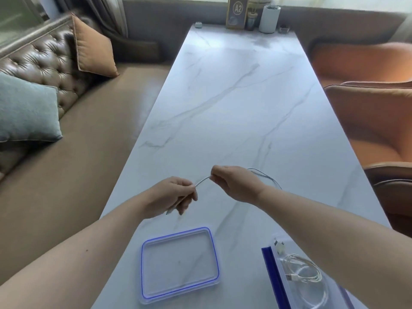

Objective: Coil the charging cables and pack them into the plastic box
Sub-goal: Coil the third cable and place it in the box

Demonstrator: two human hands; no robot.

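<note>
Above the marble table, my left hand (171, 196) is closed on one end of a thin grey charging cable (201, 181), whose plug pokes out below the fingers. My right hand (231, 181) pinches the same cable a short way along. The rest of the cable trails behind my right wrist onto the table. At the near right stands the clear plastic box (270, 270) with a blue clip, partly hidden by my right forearm. A coiled white cable (303, 273) lies inside it. The box's blue-rimmed lid (178, 265) lies flat on the table near me.
The white marble table (234, 108) runs away from me. At its far end stand a sign marked A2 (237, 12) and a white cylinder (269, 18). A brown tufted sofa (55, 70) with cushions is on the left, orange chairs (367, 108) on the right.
</note>
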